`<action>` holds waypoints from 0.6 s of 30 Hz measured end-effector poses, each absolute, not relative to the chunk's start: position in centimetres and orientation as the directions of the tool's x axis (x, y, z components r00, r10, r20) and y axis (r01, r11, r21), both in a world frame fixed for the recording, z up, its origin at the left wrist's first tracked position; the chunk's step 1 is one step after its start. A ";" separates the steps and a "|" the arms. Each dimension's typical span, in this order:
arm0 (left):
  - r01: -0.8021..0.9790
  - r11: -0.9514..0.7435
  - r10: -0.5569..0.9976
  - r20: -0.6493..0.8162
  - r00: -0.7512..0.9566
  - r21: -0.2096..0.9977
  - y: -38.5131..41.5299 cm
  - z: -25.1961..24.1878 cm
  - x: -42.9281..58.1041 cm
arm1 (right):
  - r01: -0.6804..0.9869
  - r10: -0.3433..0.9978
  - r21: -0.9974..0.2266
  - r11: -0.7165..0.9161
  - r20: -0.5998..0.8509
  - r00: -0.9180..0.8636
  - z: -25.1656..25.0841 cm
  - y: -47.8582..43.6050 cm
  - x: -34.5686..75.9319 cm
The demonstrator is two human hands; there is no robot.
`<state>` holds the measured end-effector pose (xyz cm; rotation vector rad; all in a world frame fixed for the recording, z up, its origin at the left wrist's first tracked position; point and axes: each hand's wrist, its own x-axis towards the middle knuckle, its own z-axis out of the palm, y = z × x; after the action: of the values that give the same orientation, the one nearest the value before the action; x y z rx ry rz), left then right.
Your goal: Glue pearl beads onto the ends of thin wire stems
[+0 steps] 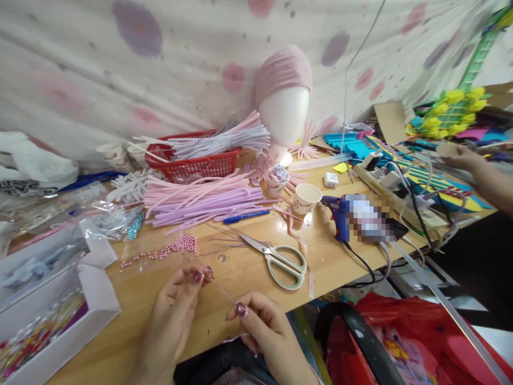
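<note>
Landmark: scissors (280,260) on the table (340,262).

Left hand (176,305), below-left of them: thumb and forefinger pinched tight on one end of a thin clear thread (222,290). I cannot tell whether a bead sits in that pinch.

Right hand (266,329), directly below the scissors: fingertips closed on the other end.

Pink beads (176,247) lie loose left of the scissors.

Judgement: early stage, as I see no beads on the thread.

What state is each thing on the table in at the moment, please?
Thread, running between both hands.
Left hand, pinching one end of it.
Right hand, pinching the other end.
Scissors, closed, lying flat.
Paper cup, upright, open.
Glue gun, lying on the table, cord attached.
White box, open.
Red basket, full of fuzzy sticks.
</note>
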<state>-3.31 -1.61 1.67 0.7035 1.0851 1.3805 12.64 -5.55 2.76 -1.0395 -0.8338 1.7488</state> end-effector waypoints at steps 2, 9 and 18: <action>-0.423 0.113 0.976 -0.181 -0.124 0.899 -1.6 1.6 -3.4 | -0.355 0.928 -0.863 -0.359 -0.288 -0.237 2.6 -5.6 12.6; -0.437 0.114 0.982 -0.169 -0.089 0.892 -1.5 1.9 -3.4 | -0.355 0.927 -0.862 -0.362 -0.294 -0.233 2.5 -5.6 12.5; -0.488 0.119 0.977 -0.189 -0.098 0.865 -1.4 2.6 -2.8 | -0.357 0.937 -0.871 -0.337 -0.272 -0.219 2.7 -5.8 12.7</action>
<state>-2.81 -1.37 2.62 0.6522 1.0008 1.3874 12.70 -5.84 2.72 -1.0357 -0.8469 1.7239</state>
